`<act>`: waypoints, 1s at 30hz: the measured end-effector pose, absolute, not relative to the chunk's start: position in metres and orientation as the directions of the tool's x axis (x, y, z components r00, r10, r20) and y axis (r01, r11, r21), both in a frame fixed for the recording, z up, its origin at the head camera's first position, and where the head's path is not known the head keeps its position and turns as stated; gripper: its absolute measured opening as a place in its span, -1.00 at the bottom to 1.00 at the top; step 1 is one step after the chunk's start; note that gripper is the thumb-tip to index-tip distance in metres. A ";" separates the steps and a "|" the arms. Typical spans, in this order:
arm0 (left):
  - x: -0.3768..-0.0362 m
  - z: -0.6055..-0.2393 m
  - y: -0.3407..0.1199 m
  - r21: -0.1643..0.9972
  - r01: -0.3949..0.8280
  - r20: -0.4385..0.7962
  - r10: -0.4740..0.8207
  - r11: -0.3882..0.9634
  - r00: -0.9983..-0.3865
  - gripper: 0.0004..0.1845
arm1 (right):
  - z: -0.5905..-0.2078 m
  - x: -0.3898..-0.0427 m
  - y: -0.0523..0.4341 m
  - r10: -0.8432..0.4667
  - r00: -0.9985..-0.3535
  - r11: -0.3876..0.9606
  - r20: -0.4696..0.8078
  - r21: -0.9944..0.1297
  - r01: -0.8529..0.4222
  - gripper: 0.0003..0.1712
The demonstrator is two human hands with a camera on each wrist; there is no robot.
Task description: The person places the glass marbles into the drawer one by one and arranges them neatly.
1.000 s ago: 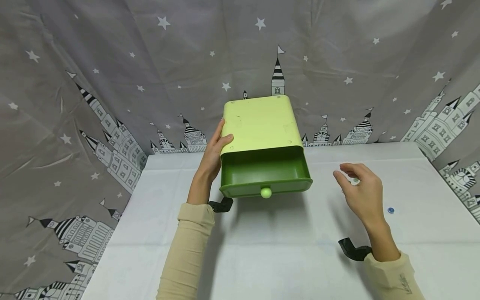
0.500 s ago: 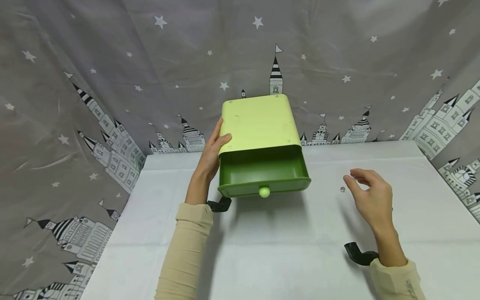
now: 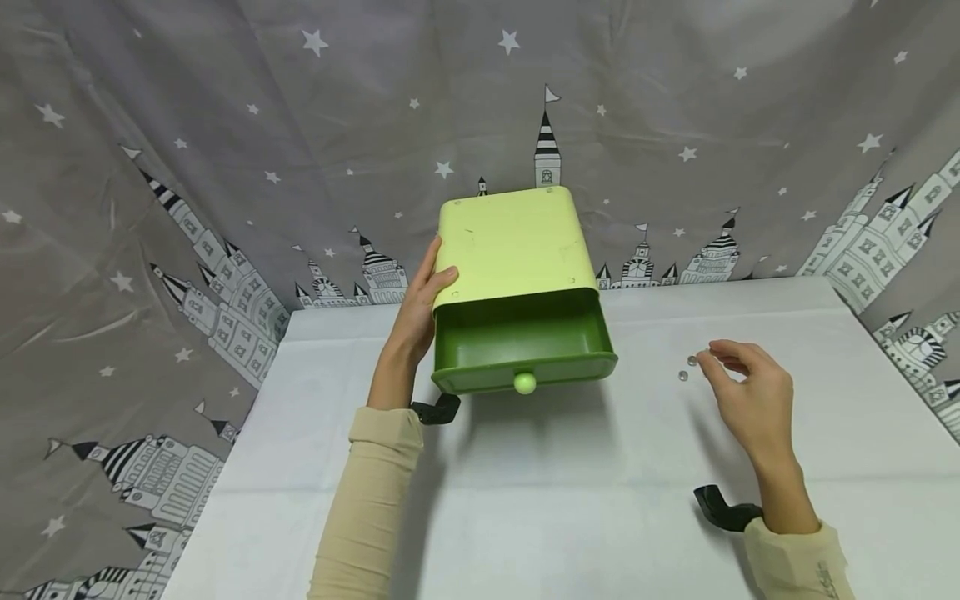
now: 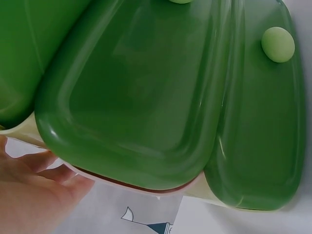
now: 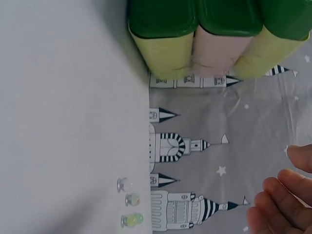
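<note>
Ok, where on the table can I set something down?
The white table is bare in front of the drawer unit, between left sleeve and right sleeve, and left of both. It's crowded around the right hand, near small glassy pieces.

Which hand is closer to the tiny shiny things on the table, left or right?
Right. The right hand is near the tiny shiny things; the left hand is farther away, touching the left side of the drawer box.

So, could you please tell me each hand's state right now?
Left hand: open, touching the side of the three-drawer organizer.
Right hand: open, with nothing visible in it.
</note>
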State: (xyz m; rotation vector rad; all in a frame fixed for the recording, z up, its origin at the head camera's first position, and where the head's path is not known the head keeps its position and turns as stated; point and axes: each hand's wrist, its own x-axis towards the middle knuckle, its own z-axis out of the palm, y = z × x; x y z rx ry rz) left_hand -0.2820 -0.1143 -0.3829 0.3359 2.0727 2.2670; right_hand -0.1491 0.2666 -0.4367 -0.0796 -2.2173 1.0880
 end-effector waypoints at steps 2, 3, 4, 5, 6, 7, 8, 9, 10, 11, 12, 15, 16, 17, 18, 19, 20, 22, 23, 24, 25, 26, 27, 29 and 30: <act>-0.283 -0.383 -0.114 0.989 0.107 0.125 0.185 -0.105 -0.975 -0.20 | -0.437 -0.148 0.269 0.336 -0.782 0.656 0.525 -0.726 -0.206 -0.81; -0.283 -0.383 -0.115 0.989 0.107 0.125 0.185 -0.107 -0.975 -0.20 | -0.437 -0.148 0.271 0.342 -0.782 0.658 0.521 -0.727 -0.196 -0.81; -0.284 -0.383 -0.115 0.988 0.107 0.126 0.186 -0.108 -0.974 -0.20 | -0.437 -0.148 0.273 0.349 -0.782 0.660 0.516 -0.728 -0.185 -0.81; -0.284 -0.383 -0.115 0.988 0.107 0.126 0.187 -0.110 -0.974 -0.20 | -0.437 -0.147 0.275 0.357 -0.783 0.660 0.510 -0.730 -0.175 -0.80; -0.284 -0.383 -0.114 0.988 0.107 0.126 0.188 -0.110 -0.974 -0.20 | -0.438 -0.146 0.278 0.364 -0.785 0.660 0.501 -0.733 -0.161 -0.80; -0.284 -0.383 -0.114 0.988 0.106 0.126 0.189 -0.113 -0.974 -0.20 | -0.438 -0.146 0.281 0.372 -0.787 0.660 0.492 -0.737 -0.149 -0.79; -0.284 -0.383 -0.114 0.988 0.106 0.126 0.189 -0.114 -0.974 -0.20 | -0.438 -0.145 0.284 0.380 -0.790 0.659 0.481 -0.740 -0.134 -0.79; -0.284 -0.383 -0.114 0.988 0.104 0.124 0.189 -0.113 -0.974 -0.20 | -0.438 -0.144 0.288 0.389 -0.796 0.659 0.464 -0.744 -0.112 -0.78; -0.284 -0.383 -0.114 0.988 0.101 0.122 0.191 -0.113 -0.974 -0.20 | -0.439 -0.143 0.291 0.398 -0.803 0.657 0.444 -0.749 -0.088 -0.76; -0.283 -0.383 -0.114 0.989 0.098 0.118 0.190 -0.114 -0.975 -0.20 | -0.439 -0.142 0.295 0.407 -0.811 0.656 0.419 -0.752 -0.060 -0.75; -0.283 -0.383 -0.114 0.989 0.097 0.117 0.191 -0.114 -0.975 -0.21 | -0.440 -0.141 0.299 0.416 -0.820 0.657 0.394 -0.753 -0.029 -0.74; -0.282 -0.384 -0.114 0.990 0.092 0.112 0.191 -0.109 -0.975 -0.23 | -0.442 -0.139 0.312 0.427 -0.844 0.666 0.326 -0.744 0.049 -0.68; -0.281 -0.384 -0.115 0.990 0.093 0.112 0.191 -0.106 -0.975 -0.23 | -0.442 -0.138 0.316 0.426 -0.850 0.673 0.311 -0.737 0.067 -0.67; -0.280 -0.384 -0.115 0.991 0.094 0.112 0.190 -0.099 -0.975 -0.24 | -0.443 -0.138 0.320 0.426 -0.854 0.679 0.300 -0.729 0.083 -0.66; -0.280 -0.384 -0.115 0.991 0.097 0.113 0.189 -0.092 -0.975 -0.24 | -0.443 -0.138 0.324 0.423 -0.858 0.688 0.292 -0.720 0.094 -0.65; -0.280 -0.384 -0.115 0.991 0.098 0.113 0.189 -0.086 -0.976 -0.25 | -0.444 -0.137 0.327 0.415 -0.864 0.694 0.283 -0.712 0.100 -0.64; -0.280 -0.384 -0.115 0.992 0.099 0.112 0.188 -0.080 -0.976 -0.25 | -0.445 -0.137 0.330 0.409 -0.871 0.699 0.270 -0.707 0.109 -0.62; -0.281 -0.384 -0.115 0.992 0.101 0.114 0.189 -0.073 -0.975 -0.25 | -0.446 -0.136 0.336 0.396 -0.889 0.704 0.231 -0.698 0.132 -0.59; -0.281 -0.384 -0.114 0.992 0.102 0.114 0.190 -0.071 -0.975 -0.25 | -0.447 -0.135 0.338 0.386 -0.899 0.706 0.208 -0.694 0.143 -0.56; -0.281 -0.384 -0.114 0.992 0.103 0.115 0.192 -0.071 -0.975 -0.25 | -0.447 -0.134 0.341 0.373 -0.909 0.709 0.185 -0.689 0.150 -0.54; -0.282 -0.384 -0.114 0.992 0.102 0.114 0.193 -0.072 -0.975 -0.25 | -0.448 -0.134 0.344 0.359 -0.919 0.710 0.165 -0.687 0.154 -0.53; -0.282 -0.384 -0.114 0.992 0.100 0.113 0.194 -0.075 -0.974 -0.25 | -0.449 -0.134 0.346 0.346 -0.926 0.714 0.148 -0.682 0.157 -0.52; -0.282 -0.384 -0.115 0.992 0.100 0.113 0.194 -0.078 -0.974 -0.25 | -0.451 -0.133 0.349 0.331 -0.934 0.720 0.138 -0.676 0.156 -0.51; -0.281 -0.385 -0.115 0.991 0.096 0.112 0.194 -0.089 -0.975 -0.25 | -0.453 -0.133 0.353 0.297 -0.947 0.740 0.126 -0.657 0.144 -0.51; -0.281 -0.385 -0.116 0.991 0.094 0.111 0.193 -0.094 -0.975 -0.25 | -0.454 -0.133 0.355 0.284 -0.951 0.748 0.123 -0.648 0.140 -0.52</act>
